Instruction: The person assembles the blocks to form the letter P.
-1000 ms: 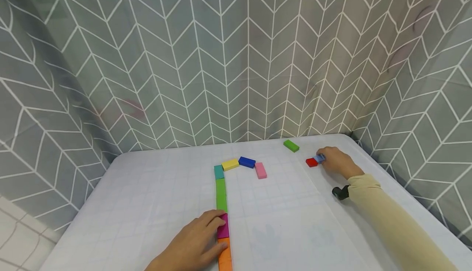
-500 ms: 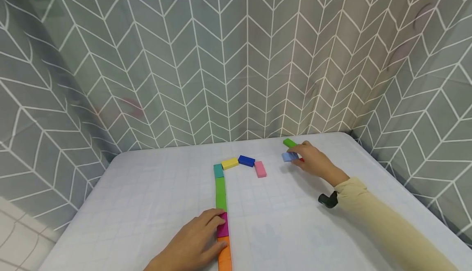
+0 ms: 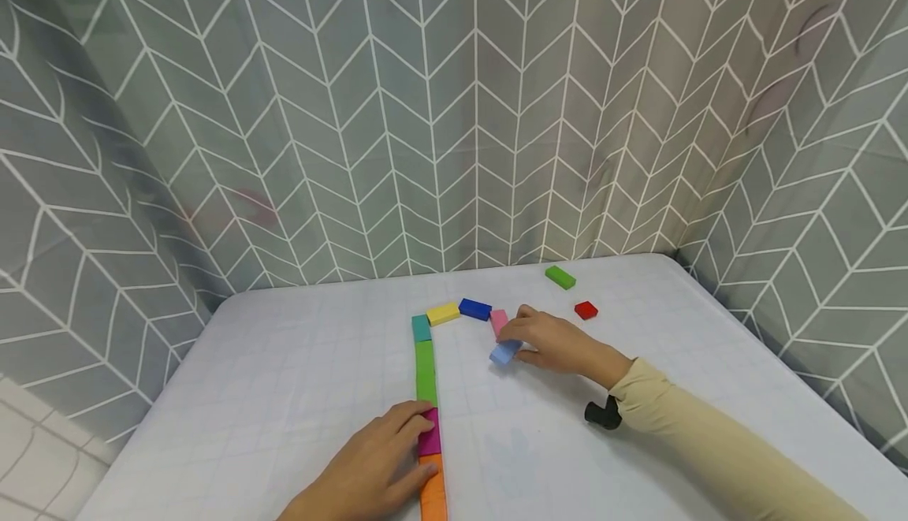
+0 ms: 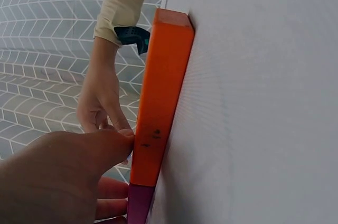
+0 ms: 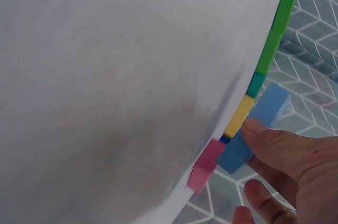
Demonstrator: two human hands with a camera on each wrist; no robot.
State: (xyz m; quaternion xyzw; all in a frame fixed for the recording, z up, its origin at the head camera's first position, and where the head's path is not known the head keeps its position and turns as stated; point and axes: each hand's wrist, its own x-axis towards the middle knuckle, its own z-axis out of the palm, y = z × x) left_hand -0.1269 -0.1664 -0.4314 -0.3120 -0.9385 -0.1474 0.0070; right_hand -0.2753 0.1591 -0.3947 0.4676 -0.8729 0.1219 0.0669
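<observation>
My right hand (image 3: 560,344) pinches a light blue block (image 3: 503,354) between thumb and fingers, close to the near end of the pink block (image 3: 499,320). In the right wrist view, the thumb presses on this light blue block (image 5: 272,103), and the lower fingers are curled. My left hand (image 3: 376,462) rests against a row of blocks, its fingers on the magenta block (image 3: 429,440) and its thumb touching the orange block (image 3: 433,493). Up close in the left wrist view, the thumb tip meets the side of the orange block (image 4: 163,86).
Green (image 3: 425,375), teal (image 3: 422,328), yellow (image 3: 443,314) and dark blue (image 3: 475,309) blocks continue the line, which bends right towards the pink one. A loose green block (image 3: 560,277) and a small red block (image 3: 586,310) lie at the back right of the white table (image 3: 305,363).
My right hand has carried the light blue block leftward from the far right, past the red block, to beside the pink one. The left hand has stayed in place.
</observation>
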